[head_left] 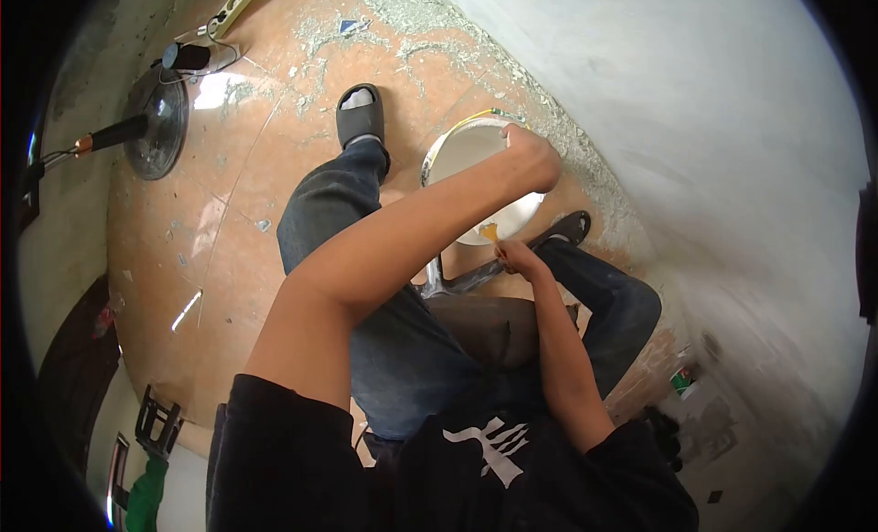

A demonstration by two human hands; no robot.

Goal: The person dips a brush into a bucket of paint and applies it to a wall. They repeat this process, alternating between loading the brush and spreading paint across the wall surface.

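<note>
A white bucket [439, 171] with a pale inside stands on the floor between my legs. My left hand [533, 162] reaches across to its far right rim, with the wrist bent and the fingers curled. What those fingers close on is hidden behind the hand. Close to the near rim, my right hand [517, 258] grips a small yellow putty knife [489, 232], whose wide end points at the bucket.
Plaster debris [439, 52] lies along the base of the grey wall [722, 157] and over the tiled floor [229, 267]. To the left are a round fan base [157, 130] and a power strip [229, 9]. Under me sits a dark stool seat [480, 326].
</note>
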